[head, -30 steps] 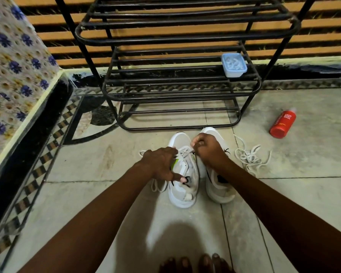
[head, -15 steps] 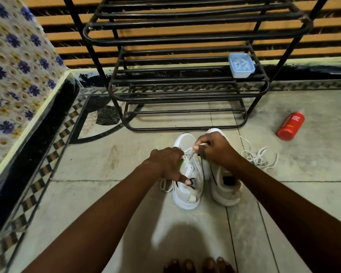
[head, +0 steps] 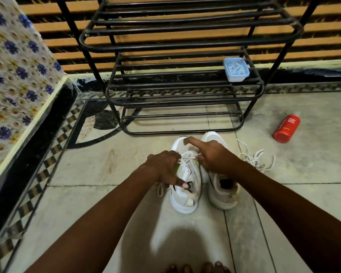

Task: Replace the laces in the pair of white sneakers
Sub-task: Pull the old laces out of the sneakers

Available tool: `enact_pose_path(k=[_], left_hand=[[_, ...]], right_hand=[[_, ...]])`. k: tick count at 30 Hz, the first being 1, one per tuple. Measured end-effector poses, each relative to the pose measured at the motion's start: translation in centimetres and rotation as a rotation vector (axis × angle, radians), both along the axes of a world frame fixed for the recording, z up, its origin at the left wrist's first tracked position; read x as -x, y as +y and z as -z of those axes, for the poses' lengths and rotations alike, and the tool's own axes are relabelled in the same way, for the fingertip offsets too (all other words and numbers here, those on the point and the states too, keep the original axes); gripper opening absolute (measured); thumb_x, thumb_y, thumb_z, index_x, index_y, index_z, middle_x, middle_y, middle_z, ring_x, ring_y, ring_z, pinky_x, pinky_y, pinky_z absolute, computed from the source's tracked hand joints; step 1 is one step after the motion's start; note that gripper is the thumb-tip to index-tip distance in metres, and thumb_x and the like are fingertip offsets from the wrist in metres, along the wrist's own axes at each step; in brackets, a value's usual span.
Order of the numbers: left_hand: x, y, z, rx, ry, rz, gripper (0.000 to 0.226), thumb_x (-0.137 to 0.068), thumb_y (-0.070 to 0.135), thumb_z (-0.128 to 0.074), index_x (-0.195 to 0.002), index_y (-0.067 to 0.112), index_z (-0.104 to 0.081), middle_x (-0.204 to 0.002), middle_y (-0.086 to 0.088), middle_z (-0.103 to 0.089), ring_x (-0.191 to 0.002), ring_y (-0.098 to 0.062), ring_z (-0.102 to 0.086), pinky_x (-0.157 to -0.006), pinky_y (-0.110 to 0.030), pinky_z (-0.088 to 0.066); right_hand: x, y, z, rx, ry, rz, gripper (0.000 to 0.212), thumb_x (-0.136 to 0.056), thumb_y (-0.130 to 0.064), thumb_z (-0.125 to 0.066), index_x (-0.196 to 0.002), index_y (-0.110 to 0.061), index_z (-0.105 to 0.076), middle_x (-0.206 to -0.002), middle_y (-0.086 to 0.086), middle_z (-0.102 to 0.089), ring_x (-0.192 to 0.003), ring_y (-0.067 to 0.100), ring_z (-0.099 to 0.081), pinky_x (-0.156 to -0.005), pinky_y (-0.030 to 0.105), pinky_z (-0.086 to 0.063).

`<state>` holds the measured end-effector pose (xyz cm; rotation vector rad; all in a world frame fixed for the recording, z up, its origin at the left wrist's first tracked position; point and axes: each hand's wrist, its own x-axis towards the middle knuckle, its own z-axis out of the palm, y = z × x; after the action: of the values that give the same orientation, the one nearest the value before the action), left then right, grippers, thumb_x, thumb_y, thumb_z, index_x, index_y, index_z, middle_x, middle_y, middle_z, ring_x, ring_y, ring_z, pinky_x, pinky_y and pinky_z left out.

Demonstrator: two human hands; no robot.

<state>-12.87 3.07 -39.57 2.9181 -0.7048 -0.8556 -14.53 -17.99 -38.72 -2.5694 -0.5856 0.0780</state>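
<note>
Bare left hand (head: 164,167), right hand (head: 215,159), toes (head: 195,268)

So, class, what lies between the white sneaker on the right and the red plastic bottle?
A loose tangle of white laces, lying on the grey tiled floor; the head view shows it.

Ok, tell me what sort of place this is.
Likely a home entryway or shoe corner: a black metal shoe rack stands at the back, and white sneakers sit on a tiled floor with a patterned border.

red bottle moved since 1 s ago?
No. The red bottle lies in the same spot, right of the black rack's front corner; only the view shifted.
</note>
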Motion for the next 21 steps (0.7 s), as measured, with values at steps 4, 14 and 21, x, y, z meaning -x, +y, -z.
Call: enact_pose_path(k=[4,14,21], left_hand=[[0.0,0.0,0.1,-0.008,-0.004,0.004,0.114,-0.058,0.091,-0.068,-0.149,0.030,-0.035,-0.153,0.010,-0.042,-0.140,-0.019,-0.040,-0.102,-0.049,-0.041],[0.1,0.0,-0.4,0.008,0.004,-0.003,0.115,-0.059,0.090,-0.069,-0.150,0.030,-0.035,-0.155,0.011,-0.039,-0.144,-0.018,-0.037,-0.107,-0.051,-0.043],[0.0,0.3,0.0,-0.001,0.009,0.001,0.120,-0.059,0.092,-0.066,-0.155,0.030,-0.029,-0.162,0.011,-0.033,-0.148,-0.017,-0.031,-0.112,-0.055,-0.039]], right_hand=[[-0.2,0.4,0.0,0.461,-0.110,-0.048,0.014,-0.093,-0.023,-0.055,-0.101,-0.016,-0.064,-0.098,0.006,-0.059,-0.099,0.027,-0.058,-0.069,0.032,-0.041],[-0.1,1.7,-2.3,-0.961,-0.013,0.500,0.015,-0.099,0.004,-0.044,-0.088,0.000,-0.053,-0.092,0.014,-0.068,-0.090,0.030,-0.069,-0.083,0.048,-0.054],[-0.1,0.0,-1.2,-0.036,-0.084,-0.039,0.013,-0.085,-0.003,-0.045,-0.090,-0.015,-0.045,-0.075,-0.007,-0.047,-0.063,0.004,-0.041,-0.063,0.028,-0.032]])
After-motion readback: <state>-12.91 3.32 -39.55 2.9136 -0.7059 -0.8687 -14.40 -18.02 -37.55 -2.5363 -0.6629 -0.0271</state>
